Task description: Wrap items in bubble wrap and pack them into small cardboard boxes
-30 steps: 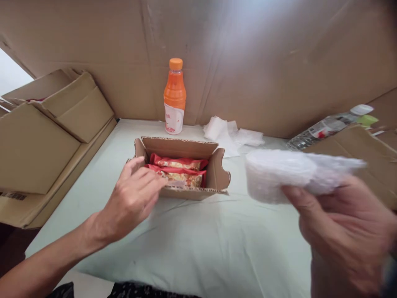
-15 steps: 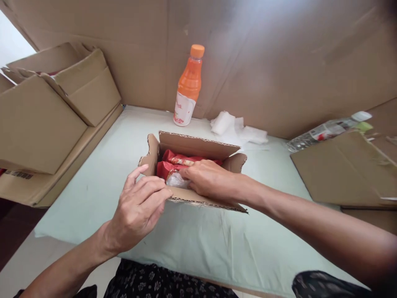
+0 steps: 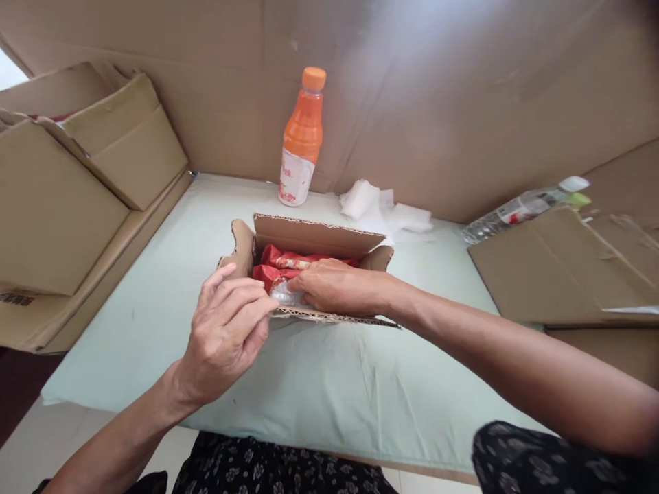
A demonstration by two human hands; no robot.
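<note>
An open cardboard box (image 3: 319, 233) stands in front of me, its flaps raised. Inside lie red packets (image 3: 272, 256) with printed patterns, and some crumpled clear plastic wrap (image 3: 284, 293) near the left end. My left hand (image 3: 221, 329) is closed on the near flap at the box's front left corner, fingertips over its edge. Reaching in from the right, my right hand (image 3: 337, 285) is over the packets, its bent fingers on the plastic wrap. The box wall and the hand itself hide some of those fingertips.
An orange drink bottle (image 3: 301, 137) stands behind the box, beside crumpled white sheets (image 3: 384, 209). Larger cardboard boxes (image 3: 56, 206) are at left. At right, a clear plastic bottle (image 3: 519, 209) leans behind more cardboard (image 3: 540, 274). Pale green cloth (image 3: 329, 391) covers the table.
The whole view has shifted slightly, so things appear farther left. The box's near flap now stands a little more upright. Both hands keep nearly the same places at the box.
</note>
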